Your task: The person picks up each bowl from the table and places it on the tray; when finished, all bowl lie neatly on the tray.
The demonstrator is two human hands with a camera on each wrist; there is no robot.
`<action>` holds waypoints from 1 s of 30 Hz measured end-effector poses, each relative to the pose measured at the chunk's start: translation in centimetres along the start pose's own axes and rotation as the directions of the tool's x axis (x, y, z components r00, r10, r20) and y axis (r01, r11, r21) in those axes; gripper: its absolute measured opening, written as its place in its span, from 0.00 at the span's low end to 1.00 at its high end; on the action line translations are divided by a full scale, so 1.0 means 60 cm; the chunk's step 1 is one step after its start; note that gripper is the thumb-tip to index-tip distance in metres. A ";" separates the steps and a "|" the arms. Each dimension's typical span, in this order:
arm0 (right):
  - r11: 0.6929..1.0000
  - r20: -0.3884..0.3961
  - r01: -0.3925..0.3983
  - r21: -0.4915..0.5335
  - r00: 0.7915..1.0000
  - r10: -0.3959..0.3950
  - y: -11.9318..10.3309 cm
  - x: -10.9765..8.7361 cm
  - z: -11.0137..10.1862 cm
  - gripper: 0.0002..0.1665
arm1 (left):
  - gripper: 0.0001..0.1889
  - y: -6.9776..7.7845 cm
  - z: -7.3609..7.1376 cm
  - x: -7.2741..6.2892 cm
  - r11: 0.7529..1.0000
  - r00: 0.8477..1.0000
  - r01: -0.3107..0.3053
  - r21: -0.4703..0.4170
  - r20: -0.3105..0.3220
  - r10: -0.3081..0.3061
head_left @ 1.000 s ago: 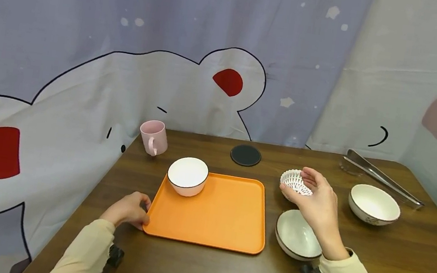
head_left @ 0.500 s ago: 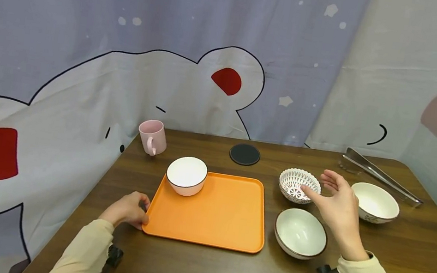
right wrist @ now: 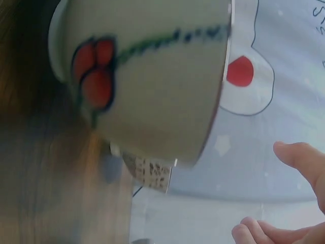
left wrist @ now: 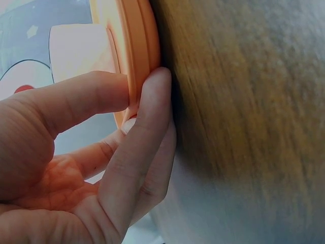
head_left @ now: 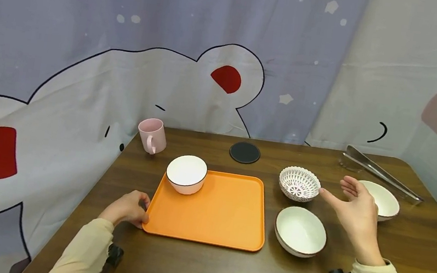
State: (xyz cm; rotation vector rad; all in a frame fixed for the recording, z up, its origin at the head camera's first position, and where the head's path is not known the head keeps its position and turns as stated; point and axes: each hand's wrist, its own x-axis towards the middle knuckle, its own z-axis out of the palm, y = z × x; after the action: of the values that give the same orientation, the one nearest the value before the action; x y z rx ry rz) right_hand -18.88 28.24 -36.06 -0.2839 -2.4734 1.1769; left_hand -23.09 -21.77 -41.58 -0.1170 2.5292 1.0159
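While the left hand (head_left: 127, 208) pinches the near-left corner of the orange tray (head_left: 216, 215), the right hand (head_left: 358, 217) hangs in the air with its thumb spread from its fingers.

The tray carries 1 white bowl (head_left: 186, 175) in its far-left corner, and its orange floor shows from there to the right rim. To the tray's right stand 3 more bowls, their pale insides showing: the brown-rimmed bowl (head_left: 300, 232) just beside the edge, the patterned bowl (head_left: 299, 184) behind it, and the cream bowl (head_left: 385, 200) farther right, partly hidden by the right hand. A narrow strip of table (head_left: 200, 269) separates tray and brown-rimmed bowl; bare wood runs along the tray's near edge.
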 end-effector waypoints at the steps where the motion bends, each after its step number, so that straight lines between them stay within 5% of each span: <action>1: 1.000 -0.002 -0.008 -0.002 1.000 0.008 0.003 0.001 -0.003 0.49 | 0.15 0.000 0.000 -0.001 1.000 1.000 0.000 0.003 0.002 0.000; 30: 0.979 -0.092 -0.144 -0.143 0.987 0.132 0.080 0.043 -0.048 0.58 | 0.15 0.002 0.001 -0.007 0.999 0.999 -0.044 -0.009 -0.012 0.044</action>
State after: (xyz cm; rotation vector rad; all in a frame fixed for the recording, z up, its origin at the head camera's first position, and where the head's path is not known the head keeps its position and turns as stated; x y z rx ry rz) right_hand -19.93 34.16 -37.50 -0.5428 -2.5066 1.0115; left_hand -22.71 -21.70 -41.35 -0.0701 2.5482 1.0476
